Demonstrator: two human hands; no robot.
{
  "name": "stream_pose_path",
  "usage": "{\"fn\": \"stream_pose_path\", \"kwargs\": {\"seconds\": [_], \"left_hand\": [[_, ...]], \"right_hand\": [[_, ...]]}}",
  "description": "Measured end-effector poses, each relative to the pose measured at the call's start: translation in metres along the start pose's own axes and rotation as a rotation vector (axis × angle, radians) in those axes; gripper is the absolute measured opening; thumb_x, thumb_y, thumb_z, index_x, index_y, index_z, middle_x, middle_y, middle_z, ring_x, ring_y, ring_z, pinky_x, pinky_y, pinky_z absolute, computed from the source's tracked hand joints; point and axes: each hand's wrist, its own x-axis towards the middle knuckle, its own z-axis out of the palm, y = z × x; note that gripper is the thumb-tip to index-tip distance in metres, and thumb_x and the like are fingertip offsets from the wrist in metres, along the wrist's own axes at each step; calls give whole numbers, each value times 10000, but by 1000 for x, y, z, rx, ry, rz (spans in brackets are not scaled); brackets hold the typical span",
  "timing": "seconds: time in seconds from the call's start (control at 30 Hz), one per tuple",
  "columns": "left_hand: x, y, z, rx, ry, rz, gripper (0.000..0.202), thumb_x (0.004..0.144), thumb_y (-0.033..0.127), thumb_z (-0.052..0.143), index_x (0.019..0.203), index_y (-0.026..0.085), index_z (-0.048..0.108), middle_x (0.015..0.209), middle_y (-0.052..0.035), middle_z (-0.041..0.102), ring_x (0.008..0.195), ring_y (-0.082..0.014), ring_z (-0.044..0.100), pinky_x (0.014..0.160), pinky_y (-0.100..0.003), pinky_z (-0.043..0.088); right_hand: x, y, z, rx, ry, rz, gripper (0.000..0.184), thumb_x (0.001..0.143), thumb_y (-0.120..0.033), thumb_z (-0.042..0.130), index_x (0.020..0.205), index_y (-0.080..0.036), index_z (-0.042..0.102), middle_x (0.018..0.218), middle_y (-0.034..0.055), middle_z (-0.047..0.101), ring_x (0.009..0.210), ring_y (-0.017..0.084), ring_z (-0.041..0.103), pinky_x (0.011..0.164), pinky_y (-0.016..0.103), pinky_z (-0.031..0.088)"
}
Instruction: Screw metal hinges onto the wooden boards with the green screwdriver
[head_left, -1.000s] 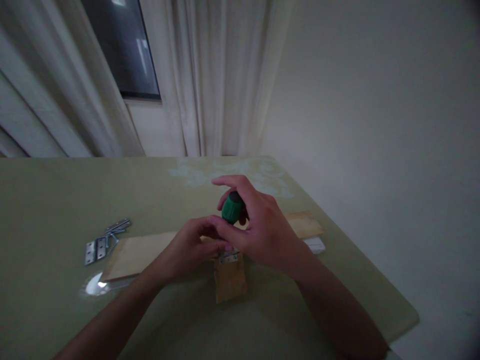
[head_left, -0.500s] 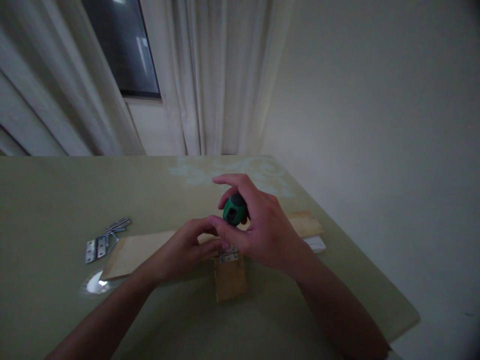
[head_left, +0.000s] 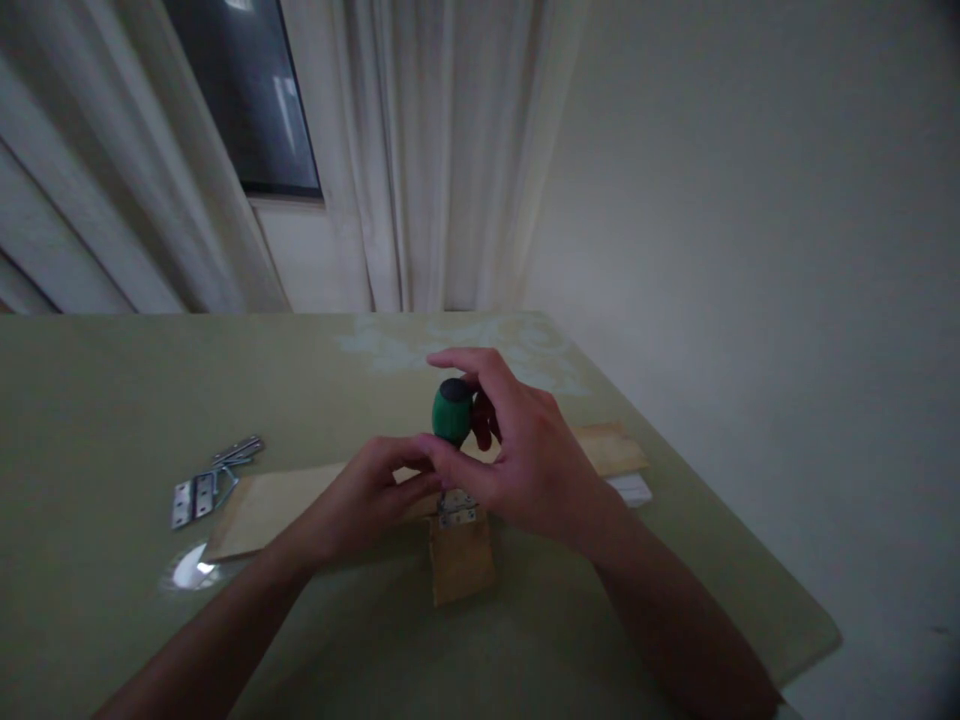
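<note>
A stubby green screwdriver (head_left: 452, 412) with a black cap stands nearly upright, and my right hand (head_left: 529, 455) is closed round its handle, index finger stretched out above. My left hand (head_left: 379, 495) is pinched close to the lower end of the screwdriver, touching the right thumb; what sits between its fingertips is hidden. Just below the hands, a metal hinge (head_left: 457, 512) lies over the joint between a short wooden piece (head_left: 461, 565) and a long wooden board (head_left: 281, 500). The screwdriver's tip cannot be made out clearly.
Loose metal hinges (head_left: 193, 500) and bent metal pieces (head_left: 238, 450) lie at the board's left end. On the right are another piece of wood (head_left: 611, 447) and a white object (head_left: 630, 489). The green table (head_left: 112, 400) meets a wall and curtains (head_left: 420, 150).
The screwdriver handle has tipped to the left and become more upright. My left fingertips have drawn back slightly, showing more of the hinge.
</note>
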Motion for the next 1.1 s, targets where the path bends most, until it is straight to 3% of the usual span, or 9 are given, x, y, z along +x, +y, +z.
{"fn": "stream_pose_path", "kwargs": {"seconds": [0.17, 0.37, 0.5, 0.6, 0.73, 0.9, 0.97, 1.1], "left_hand": [[1, -3, 8, -19, 143, -62, 133, 869, 234, 827, 791, 188, 730, 796, 12, 788, 766, -165, 719, 683, -233, 571], [1, 1, 3, -1, 2, -26, 149, 996, 320, 732, 952, 207, 819, 939, -21, 851, 891, -200, 772, 800, -284, 621], [2, 3, 6, 51, 89, -66, 122, 918, 273, 760, 836, 192, 800, 823, -12, 833, 791, -195, 754, 724, -272, 596], [1, 3, 6, 49, 80, -69, 86, 902, 269, 777, 871, 194, 805, 855, -15, 841, 824, -203, 765, 745, -281, 608], [0, 2, 2, 51, 19, -27, 145, 978, 310, 738, 930, 203, 824, 927, -21, 859, 874, -201, 777, 814, -296, 622], [0, -1, 1, 93, 55, -71, 121, 962, 296, 759, 923, 196, 815, 875, -19, 837, 836, -203, 756, 747, -277, 584], [-1, -3, -1, 124, 6, -79, 100, 970, 287, 756, 984, 205, 810, 929, -21, 836, 872, -203, 753, 770, -278, 582], [-4, -6, -7, 300, -199, -73, 106, 993, 246, 711, 1014, 215, 811, 968, -27, 827, 896, -198, 751, 804, -273, 578]], "right_hand": [[0, -2, 0, 10, -19, -5, 532, 1005, -300, 791, 1494, -287, 582, 987, -18, 753, 771, 155, 683, 728, 277, 536], [0, -4, -2, 12, -7, 3, 537, 998, -292, 799, 1494, -282, 593, 930, -28, 736, 730, 155, 659, 709, 279, 527], [1, -3, -2, 35, -10, -31, 539, 997, -273, 791, 1493, -279, 583, 1067, 2, 764, 801, 154, 692, 771, 284, 553], [1, -2, -1, 33, 0, -43, 533, 992, -264, 787, 1486, -273, 586, 1123, 14, 767, 811, 146, 696, 782, 283, 556], [1, -1, -2, 37, -1, -22, 539, 988, -262, 788, 1485, -287, 581, 1118, 8, 767, 793, 142, 686, 765, 279, 550], [1, -3, -2, 31, 5, -15, 536, 988, -275, 796, 1482, -292, 586, 1035, -11, 750, 805, 155, 695, 767, 280, 548], [1, -2, -2, 30, 3, -14, 510, 1007, -265, 775, 1480, -295, 588, 1043, -10, 764, 808, 157, 705, 785, 287, 554], [0, -1, -2, 21, -4, -9, 507, 1027, -276, 769, 1496, -289, 575, 1022, -17, 781, 809, 163, 719, 796, 298, 556]]}}
